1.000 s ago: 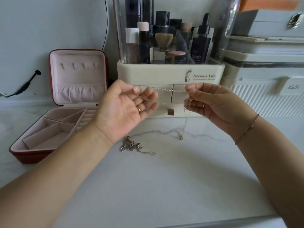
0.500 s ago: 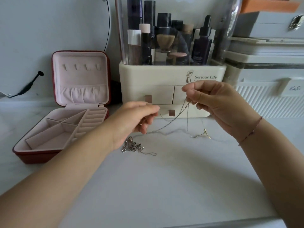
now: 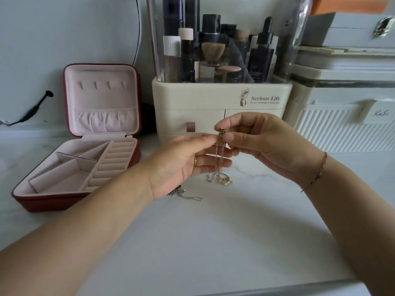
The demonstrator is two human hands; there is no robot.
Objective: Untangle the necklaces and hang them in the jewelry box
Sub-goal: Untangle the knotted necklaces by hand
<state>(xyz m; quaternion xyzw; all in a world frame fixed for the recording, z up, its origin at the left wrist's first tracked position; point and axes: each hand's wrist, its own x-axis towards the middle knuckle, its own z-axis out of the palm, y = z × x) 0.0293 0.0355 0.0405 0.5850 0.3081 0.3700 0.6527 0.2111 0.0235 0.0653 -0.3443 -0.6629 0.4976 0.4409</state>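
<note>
My right hand [image 3: 263, 144] pinches the top of a thin gold necklace [image 3: 219, 154] that hangs doubled down to its pendants [image 3: 222, 180] on the white counter. From the left, my left hand [image 3: 188, 161] reaches in, and its thumb and forefinger pinch the same chain just below the top. A second, silver necklace [image 3: 183, 194] lies bunched on the counter under my left wrist, partly hidden. At the left stands the open red jewelry box [image 3: 42, 201], pink inside, with a row of small hooks [image 3: 102, 85] in its upright lid.
A cream cosmetics organiser [image 3: 220, 103] full of bottles stands right behind my hands. White storage boxes [image 3: 346, 116] fill the back right. A black cable [image 3: 32, 110] runs along the wall at the left. The counter's front edge [image 3: 277, 289] is near the bottom.
The chain was stretched between my two hands; now my left hand has come up beside my right and the necklace hangs doubled from both, its pendants gathered on the counter.
</note>
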